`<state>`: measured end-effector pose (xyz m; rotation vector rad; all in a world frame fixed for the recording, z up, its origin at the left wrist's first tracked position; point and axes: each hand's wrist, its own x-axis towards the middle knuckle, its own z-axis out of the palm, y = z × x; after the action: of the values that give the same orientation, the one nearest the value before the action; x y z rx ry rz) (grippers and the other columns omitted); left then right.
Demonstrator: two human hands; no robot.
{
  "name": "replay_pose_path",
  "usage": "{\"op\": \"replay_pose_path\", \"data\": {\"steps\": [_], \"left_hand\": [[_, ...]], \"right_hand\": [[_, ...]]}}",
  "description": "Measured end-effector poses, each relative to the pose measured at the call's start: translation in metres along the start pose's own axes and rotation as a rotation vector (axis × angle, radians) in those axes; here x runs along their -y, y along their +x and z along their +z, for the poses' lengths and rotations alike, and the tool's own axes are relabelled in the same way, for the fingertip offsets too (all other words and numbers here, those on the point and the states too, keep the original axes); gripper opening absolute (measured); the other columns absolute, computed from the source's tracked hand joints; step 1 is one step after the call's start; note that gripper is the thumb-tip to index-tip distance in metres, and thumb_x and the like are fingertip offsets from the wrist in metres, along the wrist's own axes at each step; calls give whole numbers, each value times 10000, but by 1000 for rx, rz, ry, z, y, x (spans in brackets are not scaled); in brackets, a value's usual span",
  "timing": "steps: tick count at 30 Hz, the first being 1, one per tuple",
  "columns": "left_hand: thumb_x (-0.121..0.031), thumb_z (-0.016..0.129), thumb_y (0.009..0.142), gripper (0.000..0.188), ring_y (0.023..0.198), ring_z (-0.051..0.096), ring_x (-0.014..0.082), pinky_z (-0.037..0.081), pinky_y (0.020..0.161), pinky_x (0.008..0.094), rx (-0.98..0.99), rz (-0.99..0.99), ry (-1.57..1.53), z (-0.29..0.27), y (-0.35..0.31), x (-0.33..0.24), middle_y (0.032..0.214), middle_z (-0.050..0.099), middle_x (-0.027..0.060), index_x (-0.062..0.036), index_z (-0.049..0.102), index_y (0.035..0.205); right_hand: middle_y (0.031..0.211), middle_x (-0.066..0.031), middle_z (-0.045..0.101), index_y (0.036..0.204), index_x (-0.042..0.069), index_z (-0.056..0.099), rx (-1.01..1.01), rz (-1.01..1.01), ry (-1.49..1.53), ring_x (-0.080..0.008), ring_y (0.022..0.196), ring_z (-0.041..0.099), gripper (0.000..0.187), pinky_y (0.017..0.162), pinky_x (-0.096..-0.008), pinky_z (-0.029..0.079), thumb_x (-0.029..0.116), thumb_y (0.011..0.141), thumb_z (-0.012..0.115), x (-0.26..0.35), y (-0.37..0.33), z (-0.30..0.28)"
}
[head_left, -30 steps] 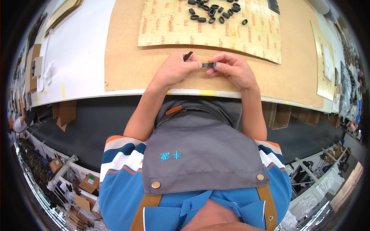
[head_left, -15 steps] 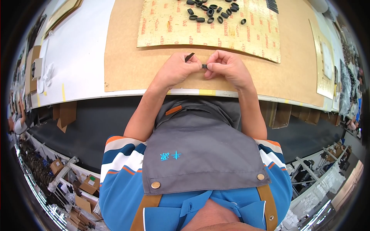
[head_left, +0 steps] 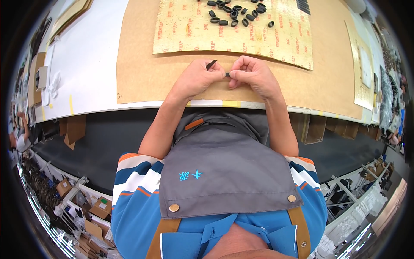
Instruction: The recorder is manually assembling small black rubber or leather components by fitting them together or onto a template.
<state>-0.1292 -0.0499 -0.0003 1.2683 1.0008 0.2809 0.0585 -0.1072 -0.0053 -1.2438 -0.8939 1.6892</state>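
A thin black strip sticks up from between the fingers of my left hand, which is closed on it. A short dark stretch, seemingly of the same strip, bridges the small gap between my two hands. My right hand pinches its other end between thumb and forefinger. My fingers hide most of the strip. Beyond my hands, several small black loops lie scattered on a yellow printed sheet.
Under the yellow sheet lies a brown board on the white table. Flat black strips lie at the sheet's far right corner. A small cardboard box stands at the left, and a yellowish panel lies at the right.
Both hands keep their grip on the strip with almost no movement. The view has shifted very slightly.
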Motion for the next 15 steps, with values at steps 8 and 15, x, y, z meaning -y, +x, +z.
{"op": "replay_pose_path", "data": {"steps": [8,15], "left_hand": [[-173,618,744,157,581,374,33,299,511,226,-3,4,29,0,0,-1,611,449,-65,-44,577,665],[-171,617,742,155,571,369,30,291,503,226,-1,-3,20,0,0,-1,597,442,-68,-46,576,661]], "right_hand": [[712,-56,623,835,10,560,-3,7,-1,-104,635,614,86,619,-229,523,47,817,636,-2,1,0],[704,-54,622,830,11,560,4,4,8,-101,626,609,89,612,-226,518,49,812,639,-3,2,0]]}}
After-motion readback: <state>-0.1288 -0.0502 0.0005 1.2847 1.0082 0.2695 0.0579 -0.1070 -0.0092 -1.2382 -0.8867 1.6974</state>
